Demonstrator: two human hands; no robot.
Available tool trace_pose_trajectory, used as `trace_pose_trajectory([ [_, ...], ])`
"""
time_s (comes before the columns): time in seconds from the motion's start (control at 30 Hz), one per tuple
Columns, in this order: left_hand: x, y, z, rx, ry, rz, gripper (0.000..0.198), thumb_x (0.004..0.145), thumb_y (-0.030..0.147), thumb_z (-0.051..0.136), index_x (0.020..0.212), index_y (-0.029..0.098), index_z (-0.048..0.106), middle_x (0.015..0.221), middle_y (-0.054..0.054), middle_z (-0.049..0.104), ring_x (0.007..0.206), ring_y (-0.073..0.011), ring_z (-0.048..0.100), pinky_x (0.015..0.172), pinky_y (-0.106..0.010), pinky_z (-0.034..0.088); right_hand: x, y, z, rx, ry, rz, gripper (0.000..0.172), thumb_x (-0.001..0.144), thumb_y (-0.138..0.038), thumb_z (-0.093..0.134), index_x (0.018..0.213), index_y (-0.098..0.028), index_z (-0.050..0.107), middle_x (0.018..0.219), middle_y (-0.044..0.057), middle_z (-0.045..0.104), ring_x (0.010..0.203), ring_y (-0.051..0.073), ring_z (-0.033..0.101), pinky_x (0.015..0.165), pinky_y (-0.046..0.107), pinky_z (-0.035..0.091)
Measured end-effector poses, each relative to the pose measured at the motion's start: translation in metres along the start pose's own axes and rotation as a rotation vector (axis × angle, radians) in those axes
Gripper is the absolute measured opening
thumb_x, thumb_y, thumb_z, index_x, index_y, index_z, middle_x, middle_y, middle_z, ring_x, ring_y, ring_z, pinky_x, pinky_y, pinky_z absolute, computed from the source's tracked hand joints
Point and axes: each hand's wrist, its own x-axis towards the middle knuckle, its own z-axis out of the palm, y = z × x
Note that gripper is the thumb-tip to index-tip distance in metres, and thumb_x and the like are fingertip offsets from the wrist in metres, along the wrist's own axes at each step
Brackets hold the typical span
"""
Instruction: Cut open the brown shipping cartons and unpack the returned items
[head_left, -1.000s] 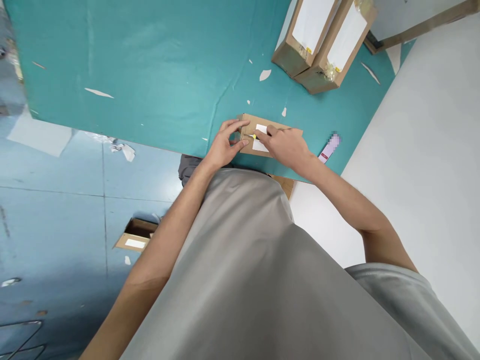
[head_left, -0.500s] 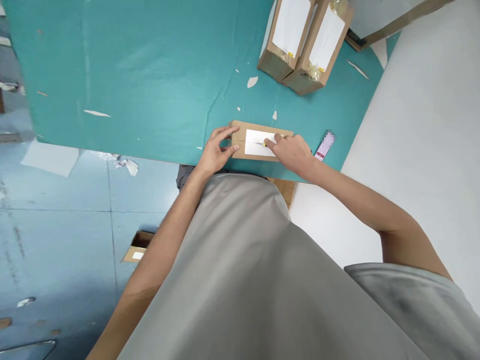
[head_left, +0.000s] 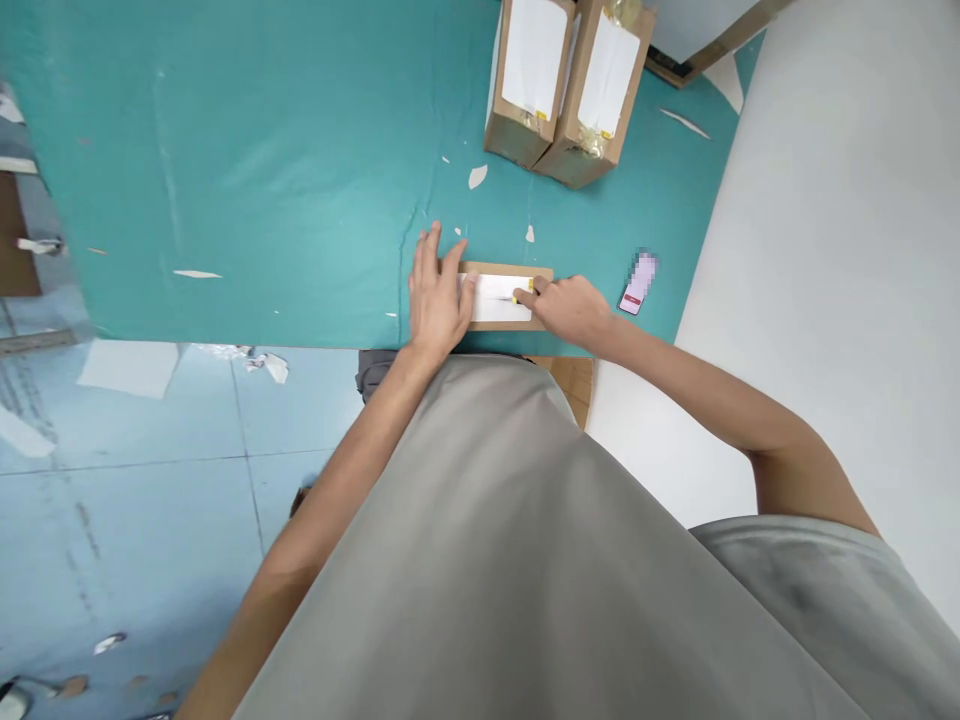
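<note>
A small brown cardboard box (head_left: 501,325) with a white label (head_left: 495,312) on top lies at the front edge of the table. My left hand (head_left: 439,305) rests over its left end, fingers spread, the thumb on the box. At the right part of the label, my right hand (head_left: 574,310) is closed around what looks like a small yellow box cutter (head_left: 515,297), mostly hidden by the fingers. A thin slit or blade shows on the label left of its tip; which of these I cannot tell.
The green-covered table (head_left: 300,180) carries paper scraps (head_left: 478,177) and a phone (head_left: 637,285) to the right. Two taller labelled boxes (head_left: 517,140) stand side by side at the back, near a white wall (head_left: 825,250). Paper litter (head_left: 127,368) lies on the blue floor.
My left hand has shifted from gripping the box's left end to lying spread over it. My right hand stays at the label, and the view has moved slightly.
</note>
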Motion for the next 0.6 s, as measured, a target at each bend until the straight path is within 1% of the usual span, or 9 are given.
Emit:
trace_pose_trajectory([
  [0.1, 0.005, -0.005, 0.004, 0.027, 0.033, -0.017, 0.057, 0.109, 0.065, 0.06, 0.151, 0.029, 0.069, 0.185, -0.012, 0.041, 0.18, -0.0388, 0.015, 0.144, -0.067, 0.02, 0.006, -0.012, -0.004, 0.032, 0.017, -0.026, 0.058, 0.11, -0.009, 0.037, 0.165, -0.017, 0.055, 0.144, 0.024, 0.073, 0.107, 0.03, 0.074, 0.082, 0.037, 0.045],
  [0.17, 0.006, -0.011, 0.005, 0.045, 0.055, -0.002, 0.056, 0.109, 0.064, 0.061, 0.15, 0.028, 0.07, 0.183, -0.012, 0.045, 0.18, -0.0377, 0.016, 0.145, -0.066, 0.017, 0.003, -0.01, -0.001, 0.032, 0.02, -0.018, 0.06, 0.108, -0.006, 0.035, 0.164, -0.017, 0.055, 0.145, 0.024, 0.072, 0.107, 0.029, 0.075, 0.081, 0.037, 0.044],
  [0.27, 0.006, -0.017, 0.006, 0.076, 0.066, 0.006, 0.057, 0.11, 0.066, 0.059, 0.151, 0.029, 0.07, 0.182, -0.012, 0.046, 0.18, -0.0374, 0.017, 0.146, -0.066, 0.013, -0.01, 0.007, 0.012, 0.01, -0.015, 0.039, 0.062, 0.107, -0.003, 0.034, 0.162, -0.016, 0.059, 0.14, 0.024, 0.074, 0.102, 0.029, 0.076, 0.078, 0.037, 0.042],
  [0.33, 0.005, -0.018, 0.007, 0.131, 0.047, -0.009, 0.059, 0.112, 0.068, 0.054, 0.152, 0.029, 0.07, 0.184, -0.011, 0.044, 0.18, -0.0379, 0.016, 0.145, -0.068, 0.012, -0.023, 0.019, 0.021, -0.007, -0.051, 0.089, 0.064, 0.106, -0.001, 0.035, 0.163, -0.017, 0.059, 0.133, 0.023, 0.076, 0.098, 0.028, 0.077, 0.076, 0.037, 0.04],
  [0.4, 0.005, -0.016, 0.007, 0.184, 0.024, -0.034, 0.06, 0.113, 0.069, 0.048, 0.154, 0.03, 0.069, 0.185, -0.009, 0.043, 0.18, -0.0371, 0.016, 0.145, -0.069, 0.014, -0.035, 0.028, 0.027, -0.014, -0.068, 0.119, 0.066, 0.105, 0.0, 0.037, 0.165, -0.018, 0.058, 0.13, 0.022, 0.077, 0.095, 0.028, 0.077, 0.075, 0.036, 0.039],
  [0.5, 0.005, -0.012, 0.005, 0.213, 0.015, -0.057, 0.061, 0.113, 0.071, 0.047, 0.153, 0.031, 0.07, 0.183, -0.008, 0.046, 0.18, -0.0361, 0.019, 0.145, -0.064, 0.021, -0.049, 0.04, 0.033, 0.009, -0.056, 0.137, 0.066, 0.105, 0.001, 0.037, 0.163, -0.019, 0.061, 0.129, 0.021, 0.077, 0.095, 0.027, 0.077, 0.074, 0.035, 0.037],
  [0.57, 0.005, -0.012, -0.001, 0.211, 0.025, -0.05, 0.062, 0.112, 0.071, 0.048, 0.152, 0.03, 0.072, 0.18, -0.011, 0.05, 0.179, -0.0378, 0.023, 0.144, -0.063, 0.023, -0.057, 0.051, 0.041, 0.069, -0.029, 0.174, 0.06, 0.109, -0.004, 0.038, 0.16, -0.02, 0.066, 0.129, 0.02, 0.078, 0.096, 0.027, 0.078, 0.075, 0.035, 0.038],
  [0.6, 0.006, -0.014, -0.005, 0.206, 0.032, -0.038, 0.062, 0.112, 0.07, 0.049, 0.151, 0.029, 0.073, 0.179, -0.012, 0.052, 0.178, -0.0387, 0.025, 0.144, -0.064, 0.023, -0.06, 0.056, 0.048, 0.127, 0.003, 0.208, 0.055, 0.112, -0.01, 0.039, 0.157, -0.021, 0.068, 0.129, 0.02, 0.079, 0.097, 0.028, 0.078, 0.075, 0.035, 0.039],
])
